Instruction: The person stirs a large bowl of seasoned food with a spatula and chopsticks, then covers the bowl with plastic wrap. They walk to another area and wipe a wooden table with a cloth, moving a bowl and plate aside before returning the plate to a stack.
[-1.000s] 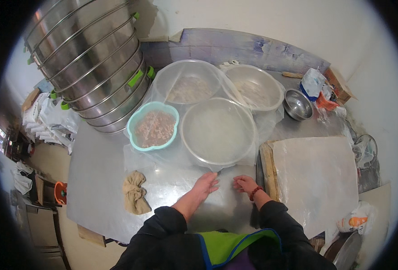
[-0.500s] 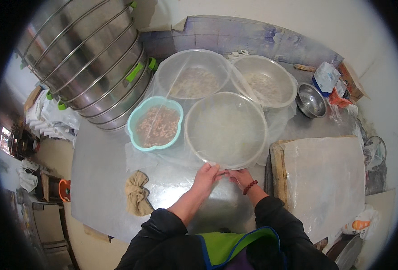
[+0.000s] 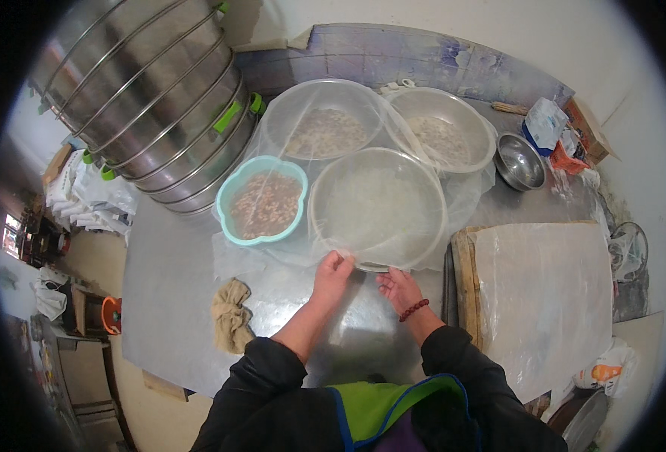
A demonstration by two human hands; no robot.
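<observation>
A clear plastic sheet (image 3: 246, 260) lies over several basins on the metal table. My left hand (image 3: 333, 276) pinches its near edge at the front of the round basin (image 3: 320, 239), which holds something pale. My right hand (image 3: 399, 290), with a dark red bead bracelet, is at the same rim, fingers curled on the sheet's edge. Left of that basin, also under the sheet, stands a scalloped turquoise basin (image 3: 224, 224) with pinkish-brown bits in liquid. Behind are two more basins, the back left one (image 3: 272, 113) and the back right one (image 3: 486, 151), both with pale brownish pieces.
Stacked steel steamers (image 3: 152, 90) rise at the left. A tan cloth (image 3: 231, 316) lies on the metal table (image 3: 167, 294). To the right are a sheet-covered board (image 3: 540, 294), a small steel bowl (image 3: 519, 162) and an orange basket (image 3: 570, 160) by the wall.
My hands have moved apart along the basin's near rim. The left went left and slightly away from me; the right shifted a little. The sheet's front edge is drawn out between them.
</observation>
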